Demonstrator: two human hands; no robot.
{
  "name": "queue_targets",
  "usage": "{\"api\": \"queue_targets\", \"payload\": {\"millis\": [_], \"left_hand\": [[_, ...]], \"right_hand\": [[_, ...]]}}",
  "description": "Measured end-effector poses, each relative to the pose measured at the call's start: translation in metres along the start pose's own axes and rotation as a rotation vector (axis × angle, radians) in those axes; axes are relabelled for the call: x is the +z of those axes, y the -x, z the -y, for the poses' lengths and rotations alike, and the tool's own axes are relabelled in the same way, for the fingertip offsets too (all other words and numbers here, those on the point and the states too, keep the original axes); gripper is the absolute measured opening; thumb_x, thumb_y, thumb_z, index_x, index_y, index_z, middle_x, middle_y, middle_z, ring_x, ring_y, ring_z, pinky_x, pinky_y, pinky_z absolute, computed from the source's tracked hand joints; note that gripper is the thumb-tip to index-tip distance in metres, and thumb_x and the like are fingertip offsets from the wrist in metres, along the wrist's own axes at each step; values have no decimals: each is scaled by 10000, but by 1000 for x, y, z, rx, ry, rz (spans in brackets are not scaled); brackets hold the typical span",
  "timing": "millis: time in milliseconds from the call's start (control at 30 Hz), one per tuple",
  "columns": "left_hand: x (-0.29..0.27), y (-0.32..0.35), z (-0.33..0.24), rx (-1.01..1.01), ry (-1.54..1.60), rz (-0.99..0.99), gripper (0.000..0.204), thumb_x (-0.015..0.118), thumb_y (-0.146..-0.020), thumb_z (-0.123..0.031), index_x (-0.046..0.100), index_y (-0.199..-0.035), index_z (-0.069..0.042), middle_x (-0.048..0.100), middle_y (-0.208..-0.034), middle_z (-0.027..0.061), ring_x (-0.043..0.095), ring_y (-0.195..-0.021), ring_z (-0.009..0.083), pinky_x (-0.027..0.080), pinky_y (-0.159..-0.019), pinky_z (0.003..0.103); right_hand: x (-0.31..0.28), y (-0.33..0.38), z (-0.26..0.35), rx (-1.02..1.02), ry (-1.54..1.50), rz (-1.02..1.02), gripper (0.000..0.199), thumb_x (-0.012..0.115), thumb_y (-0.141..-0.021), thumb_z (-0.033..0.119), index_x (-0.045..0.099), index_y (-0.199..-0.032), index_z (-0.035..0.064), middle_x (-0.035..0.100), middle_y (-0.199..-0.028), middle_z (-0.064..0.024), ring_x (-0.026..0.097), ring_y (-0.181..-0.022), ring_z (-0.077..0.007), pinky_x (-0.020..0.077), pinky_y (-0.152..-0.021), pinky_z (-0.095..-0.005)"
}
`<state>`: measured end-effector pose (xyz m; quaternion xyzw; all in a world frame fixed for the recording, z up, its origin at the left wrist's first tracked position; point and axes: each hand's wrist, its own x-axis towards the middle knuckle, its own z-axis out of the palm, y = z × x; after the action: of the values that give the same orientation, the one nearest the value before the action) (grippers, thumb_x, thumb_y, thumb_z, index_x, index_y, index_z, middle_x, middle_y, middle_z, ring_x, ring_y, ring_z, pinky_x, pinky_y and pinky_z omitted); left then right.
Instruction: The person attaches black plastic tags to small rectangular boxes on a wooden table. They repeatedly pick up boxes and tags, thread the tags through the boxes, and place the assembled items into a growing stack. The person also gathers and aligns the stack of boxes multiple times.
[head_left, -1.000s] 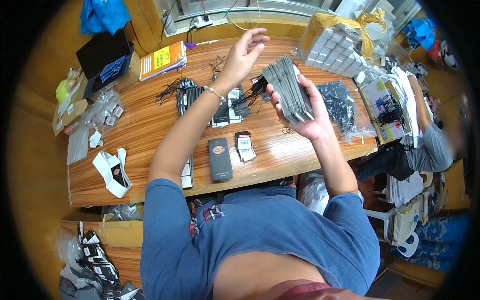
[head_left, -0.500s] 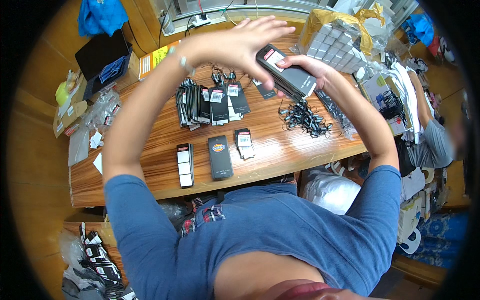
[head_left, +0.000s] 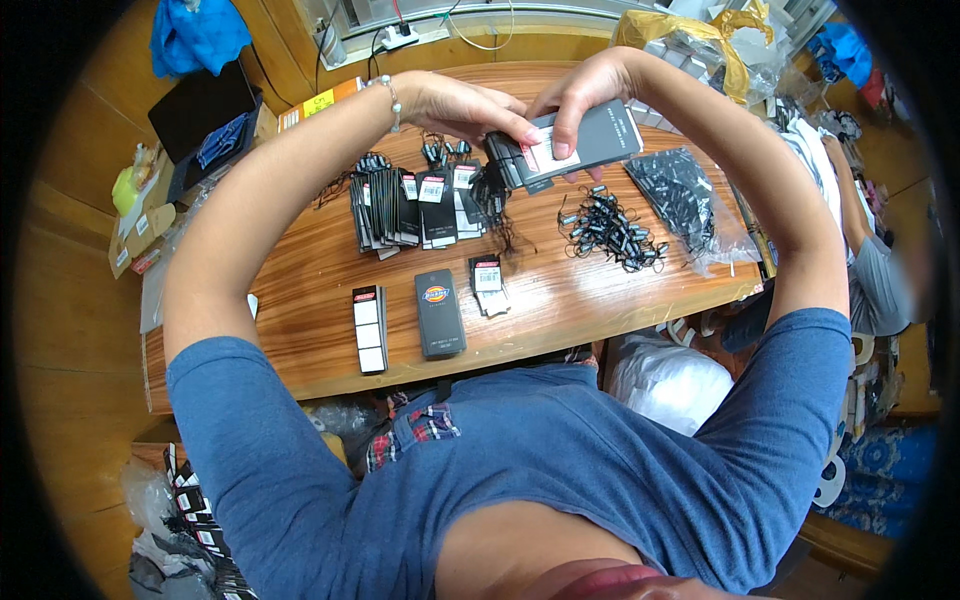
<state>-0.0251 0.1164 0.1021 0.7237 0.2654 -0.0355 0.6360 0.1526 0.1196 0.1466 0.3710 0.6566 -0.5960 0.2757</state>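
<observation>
Above the far middle of the table, both hands are on a stack of black hang tags [head_left: 612, 135] with white labels. My right hand [head_left: 590, 92] pinches the stack with its thumb across the labelled face. At the stack's left end are the fingers of my left hand [head_left: 455, 108], thumb on top; the rest of its grip is partly hidden. Black strings [head_left: 492, 195] dangle below that end. Just left of them lie rows of labelled black tags [head_left: 385, 210]. Loose black hang-tag strings [head_left: 612, 228] form a pile to the right.
Nearer me on the wooden table [head_left: 560, 290] lie a black tag stack [head_left: 441, 325], a narrow white-labelled stack [head_left: 369, 335] and a small tag pile [head_left: 488, 285]. A clear bag of strings [head_left: 685, 200] rests at right. Another person's sleeve [head_left: 880, 285] shows far right.
My left hand, spread before, has come down onto the stack's left end. The stack has turned, with strings now hanging at its left. My right arm has swung outward, uncovering the clear bag.
</observation>
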Motion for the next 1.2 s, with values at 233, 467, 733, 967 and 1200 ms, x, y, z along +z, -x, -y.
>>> {"api": "queue_targets", "payload": {"millis": [233,467,733,967,1200], "left_hand": [[29,1,8,19,194,-74,777,699,-724,-357,286,-1271,10,463,-1115,108,485,-1015,153,433,-867,323],[34,7,27,204,232,-255,779,720,-700,-333,312,-1257,28,486,-1081,111,521,-959,151,472,-789,285],[32,37,54,273,384,-403,715,697,-716,-319,345,-1261,-19,523,-1074,81,547,-939,126,473,-809,295],[60,157,137,508,844,-763,606,648,-727,-353,472,-1181,7,570,-1100,154,555,-1014,258,420,-915,388],[113,272,139,671,733,-1314,692,602,-755,-405,408,-1192,95,555,-1080,226,581,-978,296,500,-839,395]], "right_hand": [[-15,-15,13,146,136,189,533,650,-685,135,415,-1102,-98,612,-875,-253,645,-698,-333,551,-611,-362],[-10,-13,49,231,247,204,487,645,-707,156,440,-1077,-86,614,-872,-237,641,-705,-337,546,-613,-369],[-34,-10,79,63,473,-14,395,574,-812,361,553,-1050,46,596,-949,-78,571,-815,-165,456,-694,-289],[-92,-75,79,-645,165,-852,350,527,-843,370,526,-1031,74,601,-877,-53,577,-828,-147,450,-697,-288],[7,-314,122,-913,515,-733,134,591,-768,156,653,-834,57,647,-737,-46,594,-668,-116,481,-618,-260]]}}
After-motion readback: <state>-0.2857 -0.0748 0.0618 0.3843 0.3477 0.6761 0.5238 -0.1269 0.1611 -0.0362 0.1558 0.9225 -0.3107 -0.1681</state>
